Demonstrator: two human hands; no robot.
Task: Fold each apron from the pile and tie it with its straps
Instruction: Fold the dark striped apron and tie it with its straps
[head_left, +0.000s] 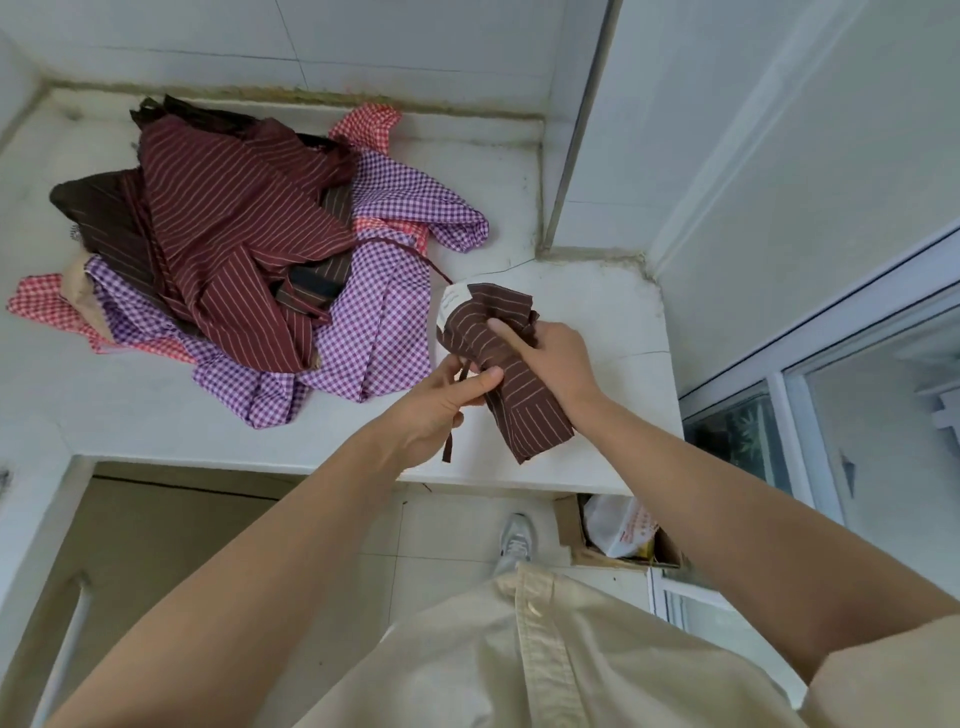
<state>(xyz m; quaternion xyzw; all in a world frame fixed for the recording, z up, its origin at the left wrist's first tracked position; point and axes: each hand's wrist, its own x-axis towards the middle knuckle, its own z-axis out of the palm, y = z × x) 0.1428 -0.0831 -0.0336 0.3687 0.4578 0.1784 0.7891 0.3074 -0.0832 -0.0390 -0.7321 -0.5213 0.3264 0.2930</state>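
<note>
One folded apron (519, 395), one pile (234, 223), two hands.
Left hand (431, 415) and right hand (556, 358) make the two; one strap (448, 447) dangles; the pile on the one table (597, 301) shows four patterns, its apron count impossible to tell; underneath, one shoe (515, 538), one cardboard box (565, 522), one white bag (610, 525).

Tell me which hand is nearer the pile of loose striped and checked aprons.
Left. The left hand is just right of the pile; the right hand is farther right, beyond the folded brown striped apron.
</note>
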